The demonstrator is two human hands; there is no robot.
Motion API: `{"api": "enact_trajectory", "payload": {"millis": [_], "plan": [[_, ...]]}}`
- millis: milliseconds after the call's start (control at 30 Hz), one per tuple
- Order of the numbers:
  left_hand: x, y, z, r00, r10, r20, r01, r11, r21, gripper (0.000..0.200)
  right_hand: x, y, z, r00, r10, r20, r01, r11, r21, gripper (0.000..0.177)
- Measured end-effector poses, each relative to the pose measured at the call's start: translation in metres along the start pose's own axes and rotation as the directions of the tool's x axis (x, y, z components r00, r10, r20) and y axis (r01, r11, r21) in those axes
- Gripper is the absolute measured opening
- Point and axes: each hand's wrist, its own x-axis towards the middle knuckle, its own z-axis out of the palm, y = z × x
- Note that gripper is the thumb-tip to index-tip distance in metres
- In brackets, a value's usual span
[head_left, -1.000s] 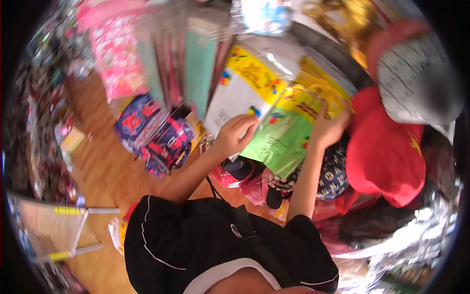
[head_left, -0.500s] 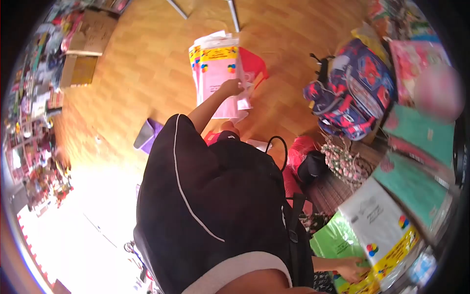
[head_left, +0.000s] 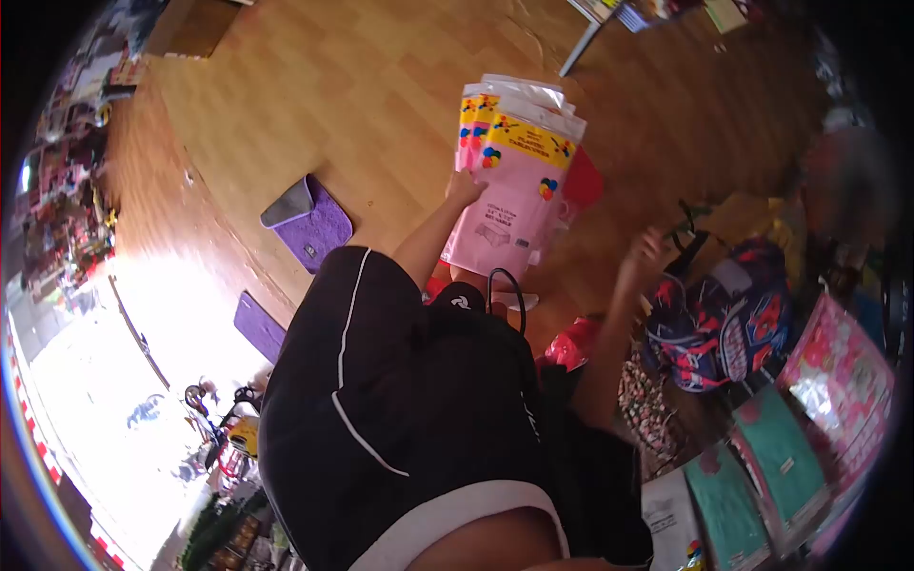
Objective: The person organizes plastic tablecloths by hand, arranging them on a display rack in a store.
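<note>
My left hand (head_left: 466, 187) is closed on the left edge of several pink packaged plastic tablecovers (head_left: 505, 200), fanned out above the floor. Each has a yellow band with coloured balloons along its top. Over to the right, my right hand (head_left: 647, 249) is raised beside a blue and red backpack (head_left: 728, 319), fingers loosely apart and nothing visible in them. Below that arm lie a white packet (head_left: 668, 519) and two teal packets (head_left: 728, 504), partly cut off or overlapped. A pink patterned packet (head_left: 838, 381) lies further right.
Purple mats (head_left: 319, 224) lie on the wooden floor (head_left: 381, 95) to the left. Crowded shelves (head_left: 57, 171) line the far left. Wheeled items (head_left: 214, 404) stand by the bright doorway. A red item (head_left: 581, 181) lies behind the tablecovers, and a metal leg (head_left: 581, 48) stands ahead.
My right hand has left the green and white packets at lower right and risen beside the backpack. My left hand now grips the tablecovers at their left edge. The view has turned.
</note>
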Motion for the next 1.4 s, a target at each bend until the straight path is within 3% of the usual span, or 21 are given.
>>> {"api": "enact_trajectory", "payload": {"millis": [67, 100, 167, 200, 267, 300, 367, 400, 467, 500, 567, 600, 633, 667, 700, 767, 833, 867, 933, 1000, 1400], "plan": [[-0.008, 0.009, -0.009, 0.998, -0.036, 0.047, 0.038, 0.999, -0.039, 0.058, -0.004, -0.007, 0.086, 0.952, 0.197, 0.235, -0.172, 0.977, -0.122, 0.036], [-0.014, 0.011, -0.013, 0.998, -0.014, 0.059, 0.017, 0.999, -0.051, 0.06, -0.007, -0.011, 0.116, 0.837, 0.426, 0.343, -0.439, 0.897, -0.045, 0.043], [-0.018, 0.012, -0.02, 0.998, 0.0, 0.068, 0.004, 0.998, -0.064, 0.062, -0.011, 0.009, 0.161, 0.752, 0.472, 0.46, -0.408, 0.882, -0.237, 0.06], [-0.02, 0.01, -0.022, 0.991, 0.045, 0.123, -0.031, 0.993, -0.11, 0.064, -0.014, 0.016, 0.175, 0.748, 0.472, 0.466, -0.406, 0.882, -0.242, 0.06], [-0.015, 0.006, -0.021, 0.976, 0.13, 0.174, -0.103, 0.982, -0.156, 0.07, -0.012, 0.022, 0.192, 0.73, 0.51, 0.454, -0.196, 0.793, -0.577, 0.069], [-0.012, 0.002, -0.016, 0.975, 0.132, 0.179, -0.103, 0.981, -0.163, 0.07, -0.014, 0.022, 0.196, 0.731, 0.513, 0.45, -0.195, 0.789, -0.583, 0.069], [-0.012, 0.004, -0.011, 0.972, 0.219, 0.085, -0.196, 0.956, -0.219, 0.057, -0.022, 0.018, 0.202, 0.913, 0.379, 0.15, -0.161, 0.674, -0.721, 0.058], [-0.013, 0.008, -0.014, 0.969, 0.227, 0.093, -0.203, 0.954, -0.221, 0.057, -0.019, 0.015, 0.198, 0.914, 0.38, 0.139, -0.168, 0.669, -0.724, 0.058], [-0.027, 0.024, -0.022, 0.905, 0.392, 0.164, -0.28, 0.841, -0.463, 0.04, -0.015, 0.009, 0.18, 0.689, 0.649, 0.323, -0.528, 0.754, -0.39, 0.055], [-0.041, 0.037, -0.036, 0.899, 0.402, 0.175, -0.285, 0.838, -0.465, 0.04, -0.013, 0.009, 0.171, 0.691, 0.654, 0.308, -0.535, 0.749, -0.389, 0.055], [-0.068, 0.059, -0.063, 0.852, 0.478, 0.213, -0.382, 0.846, -0.373, 0.03, -0.007, 0.011, 0.152, 0.55, 0.732, 0.401, -0.796, 0.605, -0.012, 0.052], [-0.072, 0.056, -0.063, 0.796, 0.56, 0.229, -0.454, 0.803, -0.386, 0.034, -0.005, 0.012, 0.14, 0.556, 0.734, 0.391, -0.797, 0.604, -0.001, 0.052], [-0.078, 0.058, -0.071, 0.786, 0.573, 0.232, -0.468, 0.796, -0.383, 0.034, -0.004, 0.011, 0.129, 0.575, 0.692, 0.436, -0.815, 0.53, 0.234, 0.051], [-0.089, 0.063, -0.084, 0.734, 0.642, 0.221, -0.485, 0.723, -0.491, 0.03, -0.002, 0.009, 0.119, 0.608, 0.639, 0.471, -0.788, 0.417, 0.452, 0.05], [-0.099, 0.068, -0.1, 0.68, 0.705, 0.202, -0.489, 0.641, -0.592, 0.026, 0.003, -0.007, 0.107, 0.62, 0.634, 0.463, -0.778, 0.42, 0.467, 0.05], [-0.109, 0.074, -0.126, 0.637, 0.73, 0.248, -0.486, 0.63, -0.605, 0.028, 0.021, -0.07, 0.077, 0.763, 0.336, 0.552, -0.644, 0.322, 0.694, 0.046], [-0.114, 0.075, -0.142, 0.598, 0.73, 0.331, -0.432, 0.642, -0.633, 0.033, 0.039, -0.096, 0.055, 0.829, 0.224, 0.512, -0.559, 0.312, 0.768, 0.046], [-0.12, 0.082, -0.154, 0.618, 0.676, 0.401, -0.378, 0.703, -0.602, 0.035, 0.05, -0.11, 0.045, 0.86, 0.217, 0.462, -0.511, 0.39, 0.766, 0.046], [-0.126, 0.086, -0.163, 0.591, 0.723, 0.358, -0.4, 0.648, -0.647, 0.035, 0.064, -0.15, 0.023, 0.896, 0.199, 0.396, -0.442, 0.466, 0.766, 0.046], [-0.132, 0.091, -0.17, 0.554, 0.767, 0.325, -0.376, 0.578, -0.725, 0.034, 0.065, -0.2, 0.001, 0.926, 0.095, 0.364, -0.274, 0.835, 0.478, 0.039], [-0.159, 0.136, -0.193, 0.548, 0.751, 0.369, -0.258, 0.571, -0.779, 0.037, 0.023, -0.311, -0.057, 0.976, -0.208, 0.062, 0.178, 0.93, 0.321, 0.019]]}}
